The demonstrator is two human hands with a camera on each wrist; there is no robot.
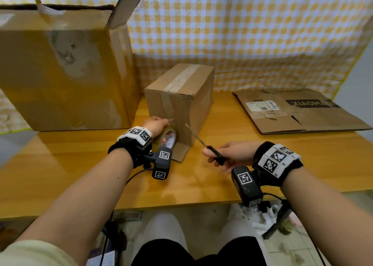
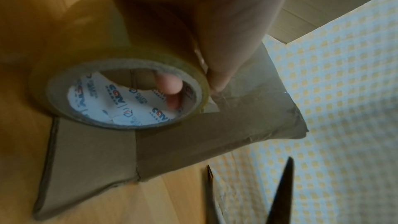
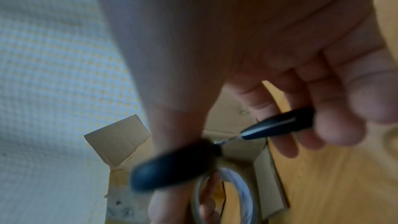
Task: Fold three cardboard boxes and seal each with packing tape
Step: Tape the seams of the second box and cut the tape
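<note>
i am holding the tape roll [image 1: 168, 138] against the small box [image 1: 179, 102] with my left hand [image 1: 156, 124], fingers gripping it to keep the strip taut; my right hand [image 1: 232, 154] is gripping open scissors [image 1: 203, 142] just beside the box, ready to cut.

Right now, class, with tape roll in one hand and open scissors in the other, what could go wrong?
1. The scissors are open, their blades aimed toward the left hand holding the tape roll; a slip could nick its fingers.
2. The small box stands unbraced; pulling tape may tip it.
</note>
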